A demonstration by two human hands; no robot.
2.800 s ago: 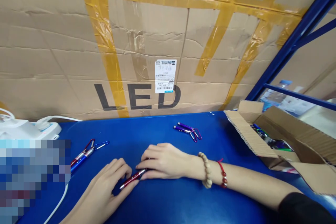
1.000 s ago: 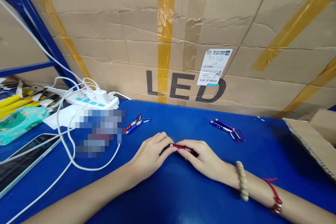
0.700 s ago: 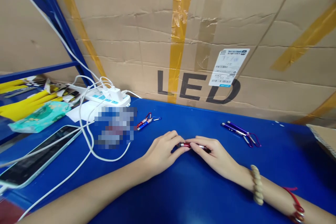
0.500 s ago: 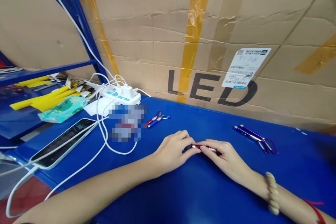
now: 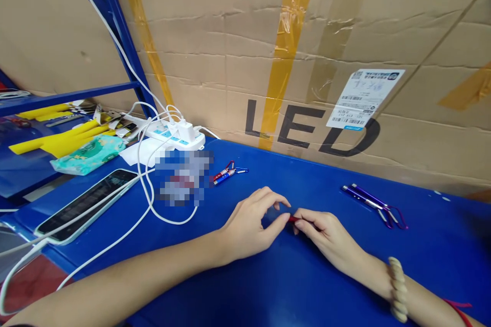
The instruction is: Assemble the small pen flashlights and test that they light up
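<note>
My left hand and my right hand meet at the middle of the blue table. Between their fingertips lies a small red pen torch, mostly hidden; only a short red bit shows. My right hand's fingers are closed over it. My left thumb and forefinger pinch at its left end, the other fingers slightly lifted. Two purple pen torches with clips lie to the right, and a red and blue pair lies behind my left hand.
A big taped cardboard box marked LED stands along the table's back. At the left are a white power strip with cables, a phone on charge, a tissue pack and yellow items on a blue shelf.
The view has swung left, away from the open carton at the right. The red torch, plainly seen between both hands before, is now almost covered by my right hand; my left fingers have lifted.
</note>
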